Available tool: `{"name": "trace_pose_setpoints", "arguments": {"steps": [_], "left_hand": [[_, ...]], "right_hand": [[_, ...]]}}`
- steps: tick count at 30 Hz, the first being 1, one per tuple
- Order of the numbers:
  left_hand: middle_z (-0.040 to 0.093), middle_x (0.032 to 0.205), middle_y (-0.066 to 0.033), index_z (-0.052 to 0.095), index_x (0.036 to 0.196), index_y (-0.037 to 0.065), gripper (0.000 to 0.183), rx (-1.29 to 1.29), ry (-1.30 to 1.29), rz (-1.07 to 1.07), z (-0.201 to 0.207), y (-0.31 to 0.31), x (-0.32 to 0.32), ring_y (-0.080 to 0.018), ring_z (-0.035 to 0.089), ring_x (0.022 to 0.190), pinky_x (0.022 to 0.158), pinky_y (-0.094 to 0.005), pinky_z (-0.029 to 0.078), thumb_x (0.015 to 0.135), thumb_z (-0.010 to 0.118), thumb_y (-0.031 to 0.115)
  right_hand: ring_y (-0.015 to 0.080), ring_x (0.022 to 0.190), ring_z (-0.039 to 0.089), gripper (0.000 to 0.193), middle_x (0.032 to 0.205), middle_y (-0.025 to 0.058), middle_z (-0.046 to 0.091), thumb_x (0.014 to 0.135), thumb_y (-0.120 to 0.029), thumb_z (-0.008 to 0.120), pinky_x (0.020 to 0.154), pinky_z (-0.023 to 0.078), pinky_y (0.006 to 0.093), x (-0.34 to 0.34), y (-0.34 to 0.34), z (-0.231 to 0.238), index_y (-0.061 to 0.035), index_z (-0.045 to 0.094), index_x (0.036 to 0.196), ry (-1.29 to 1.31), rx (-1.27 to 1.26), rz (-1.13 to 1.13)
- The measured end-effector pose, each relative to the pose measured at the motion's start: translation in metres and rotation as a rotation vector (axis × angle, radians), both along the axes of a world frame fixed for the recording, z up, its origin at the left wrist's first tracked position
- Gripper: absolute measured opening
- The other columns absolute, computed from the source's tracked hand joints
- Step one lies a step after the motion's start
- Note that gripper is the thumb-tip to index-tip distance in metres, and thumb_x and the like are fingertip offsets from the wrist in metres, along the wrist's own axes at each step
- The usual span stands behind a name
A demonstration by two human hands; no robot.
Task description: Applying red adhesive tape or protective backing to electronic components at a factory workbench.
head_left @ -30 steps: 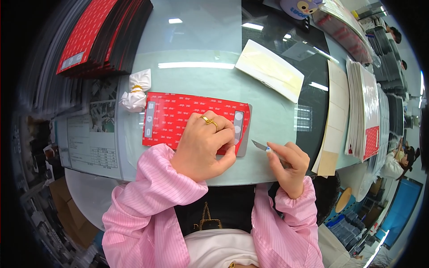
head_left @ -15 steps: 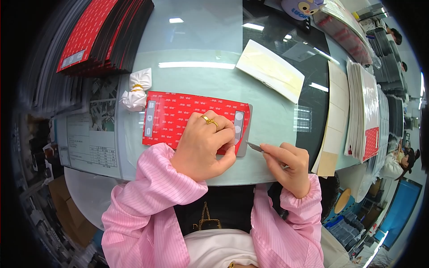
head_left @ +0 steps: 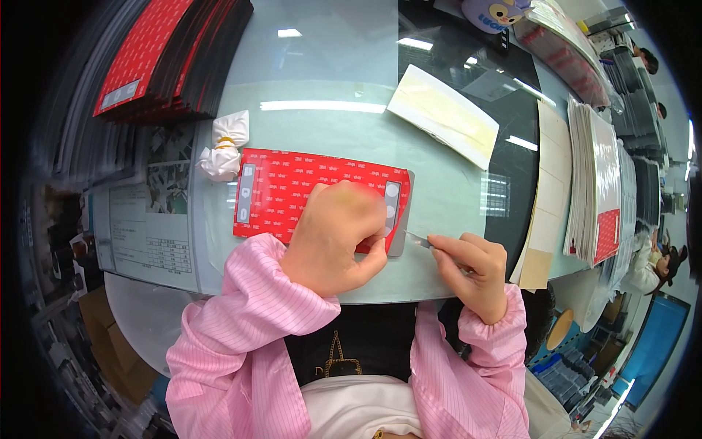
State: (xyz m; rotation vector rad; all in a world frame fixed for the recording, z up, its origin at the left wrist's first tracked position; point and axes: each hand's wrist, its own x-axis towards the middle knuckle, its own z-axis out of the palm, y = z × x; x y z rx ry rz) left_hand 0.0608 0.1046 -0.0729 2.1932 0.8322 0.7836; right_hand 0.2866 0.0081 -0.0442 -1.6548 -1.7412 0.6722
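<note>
Two hands at work: left hand point(head_left: 336, 235) presses red sheet point(head_left: 292, 196) at table's point(head_left: 329, 139) near centre; right hand point(head_left: 468, 267) pinches tweezers point(head_left: 418, 239) shut at sheet's right edge. Risk: tip slipping, gouging sheet or nearby thumb.

Under your left hand point(head_left: 333, 234) you're pressing a red sheet point(head_left: 292, 194) patterned with repeating white print, grey strips at both ends. You're wearing pink sleeves point(head_left: 248, 322) with fine stripes. Left of the sheet, a white cloth bundle point(head_left: 221, 150) is sitting; right of it, a pale yellow strip point(head_left: 442, 113) is lying.
</note>
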Motion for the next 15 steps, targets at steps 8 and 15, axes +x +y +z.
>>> {"name": "trace_pose_setpoints", "arguments": {"steps": [8, 15], "left_hand": [[0.065, 0.09, -0.0018, 0.059, 0.073, 0.009, 0.013, -0.005, 0.017, -0.011, -0.0001, 0.0002, -0.0011, -0.0221, 0.058, 0.087, 0.08, -0.0387, 0.04, 0.071, 0.072, 0.006], [0.065, 0.09, -0.0019, 0.056, 0.069, 0.01, 0.017, -0.006, 0.005, 0.003, -0.0007, -0.0003, -0.0002, -0.0223, 0.058, 0.086, 0.079, -0.037, 0.039, 0.068, 0.071, 0.002]], "right_hand": [[0.0123, 0.047, 0.048, 0.027, 0.059, 0.0042, 0.051, 0.078, 0.006, 0.075, 0.046, 0.034, 0.0275, 0.0004, -0.0018, -0.0033, -0.0052, 0.079, 0.102, -0.14, 0.04, 0.033], [0.0101, 0.048, 0.046, 0.028, 0.058, 0.003, 0.05, 0.078, 0.007, 0.075, 0.046, 0.032, 0.027, 0.002, -0.0037, -0.0053, -0.0045, 0.079, 0.103, 0.024, 0.027, -0.025]]}}
